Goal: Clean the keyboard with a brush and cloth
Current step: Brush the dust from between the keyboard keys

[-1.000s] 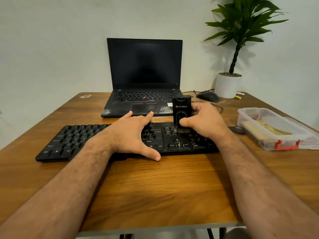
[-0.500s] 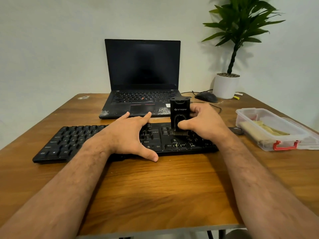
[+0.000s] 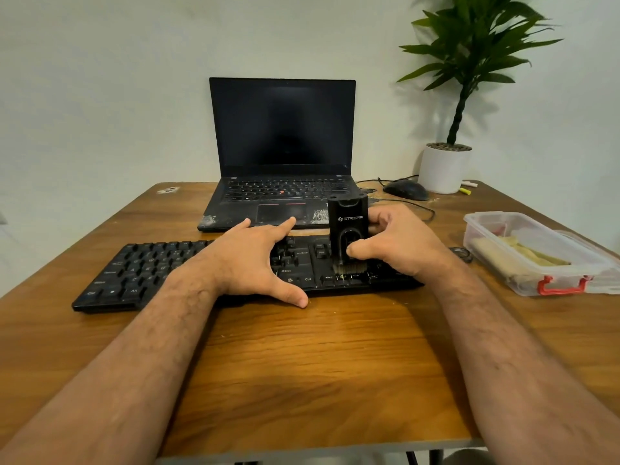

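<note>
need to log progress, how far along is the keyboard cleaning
Done: nothing can be confirmed clean; the brush is already picked up. In hand: the right hand holds the brush upright, bristles down on the keys at the right part of the keyboard, while the left hand rests flat on it to steady it. Left: the remaining keys, then the cloth wipe. No cloth is clearly in view.

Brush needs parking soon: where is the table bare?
Bare wood lies between the keyboard and the table near edge, between the forearms, and left of the laptop. Crowded on the right: plastic container, mouse, plant pot.
</note>
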Demonstrator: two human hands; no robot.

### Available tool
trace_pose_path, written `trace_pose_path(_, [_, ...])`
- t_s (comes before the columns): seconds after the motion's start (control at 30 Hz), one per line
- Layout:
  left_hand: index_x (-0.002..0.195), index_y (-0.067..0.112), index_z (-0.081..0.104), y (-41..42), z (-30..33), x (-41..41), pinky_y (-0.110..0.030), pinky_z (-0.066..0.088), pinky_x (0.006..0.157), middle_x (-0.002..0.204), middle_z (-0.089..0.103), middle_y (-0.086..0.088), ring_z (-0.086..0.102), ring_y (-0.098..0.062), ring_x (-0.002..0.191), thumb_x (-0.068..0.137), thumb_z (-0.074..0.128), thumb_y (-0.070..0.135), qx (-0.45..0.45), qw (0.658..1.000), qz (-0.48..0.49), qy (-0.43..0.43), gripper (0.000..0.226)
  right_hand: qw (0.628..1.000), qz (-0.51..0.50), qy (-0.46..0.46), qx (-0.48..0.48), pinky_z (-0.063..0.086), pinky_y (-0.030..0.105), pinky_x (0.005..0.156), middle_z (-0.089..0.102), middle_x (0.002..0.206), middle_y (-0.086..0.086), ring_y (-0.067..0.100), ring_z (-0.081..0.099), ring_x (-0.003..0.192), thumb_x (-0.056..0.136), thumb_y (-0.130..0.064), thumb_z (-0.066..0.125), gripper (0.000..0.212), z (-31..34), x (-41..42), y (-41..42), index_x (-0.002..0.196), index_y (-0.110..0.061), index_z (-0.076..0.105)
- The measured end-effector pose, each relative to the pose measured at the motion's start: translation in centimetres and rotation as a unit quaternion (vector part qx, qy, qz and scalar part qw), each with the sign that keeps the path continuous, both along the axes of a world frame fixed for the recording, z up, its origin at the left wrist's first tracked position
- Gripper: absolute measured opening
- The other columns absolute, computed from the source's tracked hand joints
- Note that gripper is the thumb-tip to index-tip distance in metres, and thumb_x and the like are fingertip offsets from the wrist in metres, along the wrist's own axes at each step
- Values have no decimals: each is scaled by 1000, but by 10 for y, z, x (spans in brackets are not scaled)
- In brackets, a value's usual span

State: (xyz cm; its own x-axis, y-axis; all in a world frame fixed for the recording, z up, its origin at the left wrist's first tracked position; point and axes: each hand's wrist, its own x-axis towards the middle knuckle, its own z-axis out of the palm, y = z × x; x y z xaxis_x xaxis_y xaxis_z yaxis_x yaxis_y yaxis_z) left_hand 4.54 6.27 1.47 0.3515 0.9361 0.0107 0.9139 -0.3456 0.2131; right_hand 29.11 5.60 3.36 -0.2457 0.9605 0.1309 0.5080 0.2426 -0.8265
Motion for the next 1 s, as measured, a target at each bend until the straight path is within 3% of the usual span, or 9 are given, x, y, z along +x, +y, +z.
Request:
trace_pose_path(0.17, [161,30,2,-3,2,2,-35,-8,121,162,31,8,20,-16,151,49,68,86,-5,1000,4,0,142,1000,-8,0,4,56,26,77,79,85,-10,4,75,78,77,-4,80,34,3,9,-4,101,-27,75])
trace_pose_path(0.3, [161,30,1,0,2,0,-38,-9,122,161,31,9,22,-15,151,43,63,94,-10,1000,4,6,148,999,33,0,-1,59,34,88,79,92,-10,6,75,86,78,-4,79,36,1,-7,-5,102,-30,74])
trace_pose_path(0.43, [161,30,0,8,-6,-6,-41,-8,125,160,35,9,28,-8,148,35,52,105,-2,1000,-10,3,156,997,70,10,-5,58,36,89,79,96,-9,9,75,91,78,-2,78,38,-3,-18,-6,101,-33,73])
trace_pose_path(0.63, [162,27,2,-6,4,3,-35,-9,121,162,30,9,18,-17,151,49,68,84,-13,1000,12,-1,142,998,46,-21,-33,56,36,91,80,91,-5,10,76,86,78,1,77,31,8,13,-8,100,-22,75])
trace_pose_path(0.8, [162,27,2,-2,2,1,-35,-10,121,162,31,9,21,-14,151,47,66,87,-8,1000,8,2,144,998,36,-2,-41,55,35,88,80,90,-6,9,76,85,79,1,77,33,9,19,-10,97,-26,74])
trace_pose_path(0.93, [162,27,3,1,-1,-1,-38,-8,122,162,31,8,22,-14,150,46,65,91,-3,1000,4,6,146,997,74,-6,-24,59,23,79,79,91,-9,8,76,87,79,3,77,37,4,-7,-11,96,-29,72])
trace_pose_path(1.0, [161,27,3,3,-3,-3,-41,-8,124,162,31,7,24,-12,150,42,61,97,-4,1000,0,7,150,997,79,4,-12,59,24,78,79,93,-9,8,76,89,79,2,77,40,0,-17,-11,97,-32,72])
